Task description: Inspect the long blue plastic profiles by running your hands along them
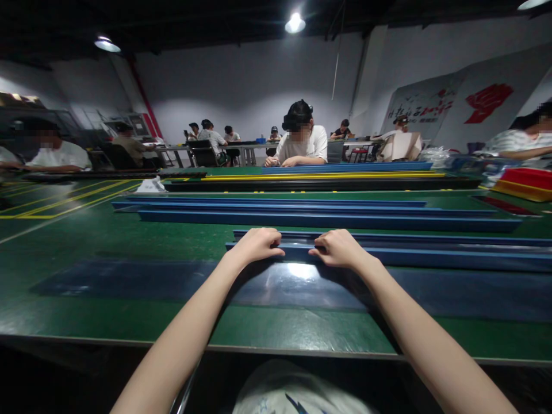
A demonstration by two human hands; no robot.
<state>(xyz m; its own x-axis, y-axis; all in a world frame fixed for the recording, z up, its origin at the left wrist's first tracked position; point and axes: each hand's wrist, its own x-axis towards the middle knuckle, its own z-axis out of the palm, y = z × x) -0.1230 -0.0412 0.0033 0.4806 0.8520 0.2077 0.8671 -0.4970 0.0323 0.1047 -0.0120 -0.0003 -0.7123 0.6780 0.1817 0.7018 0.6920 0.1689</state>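
Note:
A long blue channel-shaped strip [452, 259] lies crosswise on the green table [284, 333], its right end running out of view. My left hand [257, 244] grips it close to its left end, fingers curled over the far wall and thumb on the near side. A short way to the right, my right hand [338, 247] holds the same strip in a similar grip. Both hands hide part of the channel. Nearer to me, a wide clear plastic sheet [142, 279] lies flat along the table, reflecting a lamp between my forearms.
Beyond lie more blue strips [328, 220], a black strip [328, 186] and a yellow one [328, 176]. A co-worker [302, 144] sits opposite. At right are a red-and-yellow bin [524, 184] and a dark red flat object [504, 206]; a white object [150, 185] stands at left.

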